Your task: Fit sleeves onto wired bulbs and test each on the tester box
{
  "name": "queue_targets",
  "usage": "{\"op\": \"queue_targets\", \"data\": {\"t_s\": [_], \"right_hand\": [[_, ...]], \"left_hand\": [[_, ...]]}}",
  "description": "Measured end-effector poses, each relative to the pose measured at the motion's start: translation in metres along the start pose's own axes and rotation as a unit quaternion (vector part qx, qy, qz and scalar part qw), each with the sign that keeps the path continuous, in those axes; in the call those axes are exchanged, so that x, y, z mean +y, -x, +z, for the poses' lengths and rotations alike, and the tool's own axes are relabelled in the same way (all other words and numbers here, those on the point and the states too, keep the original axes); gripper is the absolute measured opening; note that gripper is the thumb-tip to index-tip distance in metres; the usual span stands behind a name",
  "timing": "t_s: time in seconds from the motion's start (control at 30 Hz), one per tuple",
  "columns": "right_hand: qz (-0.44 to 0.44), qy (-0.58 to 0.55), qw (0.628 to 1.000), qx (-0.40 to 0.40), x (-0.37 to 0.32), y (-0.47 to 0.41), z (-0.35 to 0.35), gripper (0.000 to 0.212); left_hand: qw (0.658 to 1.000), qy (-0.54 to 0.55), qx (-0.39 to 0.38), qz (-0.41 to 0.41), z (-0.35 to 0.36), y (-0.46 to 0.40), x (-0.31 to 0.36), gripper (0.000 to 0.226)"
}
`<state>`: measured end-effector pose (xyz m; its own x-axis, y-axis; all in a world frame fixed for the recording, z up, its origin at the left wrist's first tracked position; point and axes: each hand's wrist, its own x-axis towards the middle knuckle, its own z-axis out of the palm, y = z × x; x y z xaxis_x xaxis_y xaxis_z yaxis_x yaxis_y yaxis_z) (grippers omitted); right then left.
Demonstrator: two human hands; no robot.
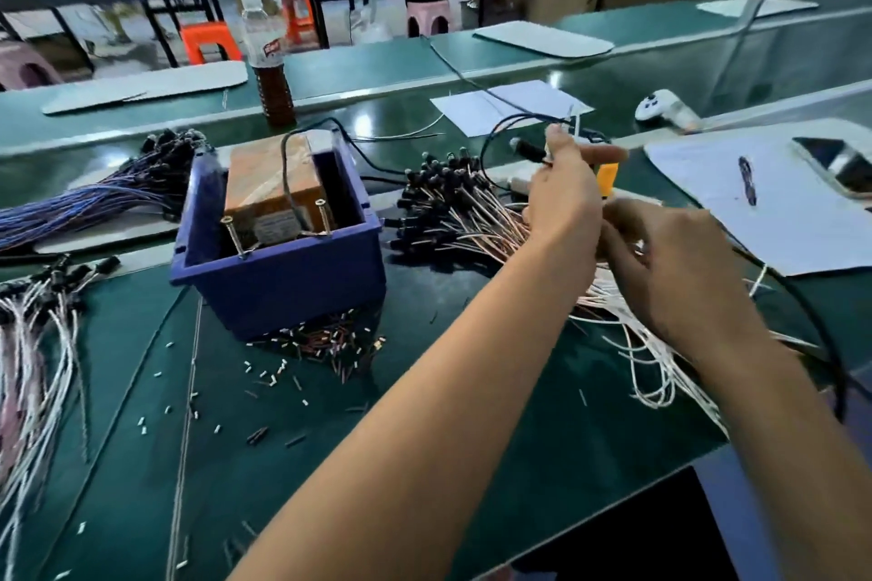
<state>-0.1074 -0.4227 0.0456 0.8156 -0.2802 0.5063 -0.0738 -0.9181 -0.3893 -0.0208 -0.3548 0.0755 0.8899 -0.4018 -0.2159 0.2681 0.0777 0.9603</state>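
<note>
My left hand [564,193] is raised over the right-hand pile of wired bulbs [448,208], pinching one wired bulb [526,149] with its black head pointing left and its thin wires sticking up. My right hand [670,269] hovers just below and to the right, fingers curled over the white wire ends [637,344]; whether it holds anything I cannot tell. The tester box [278,231], a blue bin with a brown block and two upright screws, stands left of centre. Loose small sleeves [321,344] lie scattered in front of it.
A bundle of blue-wired bulbs [94,193] lies at far left, white-wired ones [37,335] at the near left. A brown drink bottle [271,76] stands behind the box. Paper with a pen [748,179] and a phone [835,165] sit at right. A black cable [811,321] curves past my right wrist.
</note>
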Motion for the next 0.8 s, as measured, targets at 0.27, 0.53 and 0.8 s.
{"op": "queue_targets", "data": {"t_s": [0.27,0.53,0.8], "right_hand": [[0.171,0.051,0.983,0.038,0.033,-0.014,0.019,0.025],[0.106,0.149,0.982,0.054,0.012,-0.046,0.023,0.024],[0.009,0.176,0.971,-0.16,-0.024,-0.049,0.074,0.028]], "left_hand": [[0.896,-0.4,0.073,0.177,-0.033,-0.002,-0.049,0.075],[0.893,-0.166,0.189,0.373,-0.058,0.009,-0.014,0.042],[0.841,-0.376,0.125,0.368,-0.063,0.002,-0.028,0.04]]}}
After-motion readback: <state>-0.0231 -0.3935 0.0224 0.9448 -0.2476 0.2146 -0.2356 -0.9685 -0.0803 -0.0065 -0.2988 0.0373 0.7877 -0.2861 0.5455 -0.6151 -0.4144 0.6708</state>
